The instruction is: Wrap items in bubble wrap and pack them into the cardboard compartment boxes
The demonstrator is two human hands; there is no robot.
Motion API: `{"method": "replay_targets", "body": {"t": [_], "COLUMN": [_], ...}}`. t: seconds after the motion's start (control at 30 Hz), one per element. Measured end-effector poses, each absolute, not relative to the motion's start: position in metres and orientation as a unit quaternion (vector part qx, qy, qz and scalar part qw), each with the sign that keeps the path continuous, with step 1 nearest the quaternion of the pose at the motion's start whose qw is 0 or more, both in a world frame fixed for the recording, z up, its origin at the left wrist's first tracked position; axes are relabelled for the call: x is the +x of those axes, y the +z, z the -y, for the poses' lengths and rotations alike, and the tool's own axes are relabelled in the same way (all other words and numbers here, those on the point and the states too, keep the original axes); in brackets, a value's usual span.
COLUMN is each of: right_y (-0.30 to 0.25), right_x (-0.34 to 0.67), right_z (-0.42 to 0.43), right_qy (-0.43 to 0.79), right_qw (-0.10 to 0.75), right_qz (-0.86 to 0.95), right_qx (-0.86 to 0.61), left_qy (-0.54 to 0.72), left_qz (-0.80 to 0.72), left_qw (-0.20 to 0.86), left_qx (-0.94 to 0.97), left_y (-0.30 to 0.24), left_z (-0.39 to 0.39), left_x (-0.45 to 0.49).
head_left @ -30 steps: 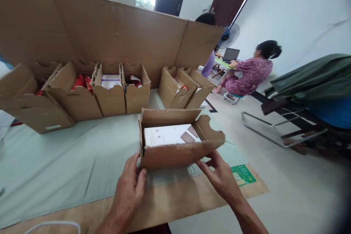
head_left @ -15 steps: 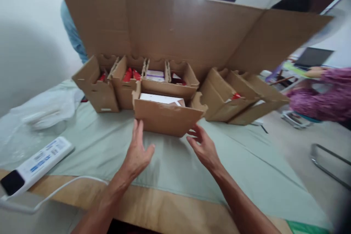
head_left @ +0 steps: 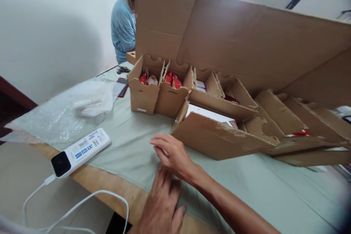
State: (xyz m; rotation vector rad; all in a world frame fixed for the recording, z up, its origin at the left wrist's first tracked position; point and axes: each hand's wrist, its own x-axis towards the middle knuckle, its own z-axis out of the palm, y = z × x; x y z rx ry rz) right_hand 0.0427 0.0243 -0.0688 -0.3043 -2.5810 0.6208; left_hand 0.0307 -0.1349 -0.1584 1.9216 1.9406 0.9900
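Note:
My right hand [head_left: 174, 155] hovers just in front of the small cardboard box [head_left: 216, 137], its fingers loosely bent to the left and holding nothing. Below it, close to the table's front edge, my left hand [head_left: 164, 204] reaches forward with its fingers stretched out, also without anything in it. The fingertips of the left hand come up against or under the right hand; whether they touch is unclear. Inside the small box a white flat carton [head_left: 207, 113] shows above the front wall. Behind it stand several narrow cardboard bins, one with red packets [head_left: 173, 80].
A tall cardboard panel [head_left: 233, 33] rises behind the bins. To the left lie bubble wrap [head_left: 63, 109] and a white power bank [head_left: 82, 151] with a cable [head_left: 101, 192]. Scissors [head_left: 123, 69] and a phone [head_left: 122, 87] lie further back. A person in blue [head_left: 122, 29] is beyond the panel.
My view has turned left. Both hands have come away from the small box's sides and moved together in front of it, the right hand crossing over ahead of the left.

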Motion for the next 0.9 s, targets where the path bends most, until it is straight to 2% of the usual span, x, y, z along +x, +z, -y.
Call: {"method": "replay_targets", "body": {"t": [0.13, 0.33, 0.5, 0.63, 0.73, 0.83, 0.9], "right_y": [-0.067, -0.047, -0.051, -0.053, -0.045, -0.035, -0.031], "right_x": [-0.072, -0.196, -0.253, -0.254, -0.219, -0.16, -0.114], "right_z": [-0.033, -0.023, -0.01, -0.007, -0.008, -0.017, -0.026], "right_qy": [0.143, 0.118, 0.017, 0.02, 0.113, 0.339, 0.498], "right_qw": [0.148, 0.133, 0.077, 0.082, 0.17, 0.283, 0.324], "right_qz": [0.978, 0.984, 0.992, 0.992, 0.977, 0.897, 0.804], "right_qx": [-0.024, 0.03, 0.095, 0.09, 0.068, 0.021, -0.03], "left_qy": [0.382, 0.421, 0.411, 0.428, 0.449, 0.465, 0.487], "left_qz": [-0.669, -0.66, -0.644, -0.645, -0.653, -0.644, -0.626], "left_qw": [0.132, 0.148, 0.176, 0.191, 0.198, 0.202, 0.207], "left_qx": [0.624, 0.604, 0.621, 0.604, 0.576, 0.573, 0.572], "left_y": [-0.161, -0.175, -0.183, -0.172, -0.161, -0.153, -0.153], "left_z": [0.132, 0.125, 0.119, 0.12, 0.123, 0.126, 0.129], "left_x": [0.034, 0.04, 0.038, 0.035, 0.033, 0.029, 0.025]}}
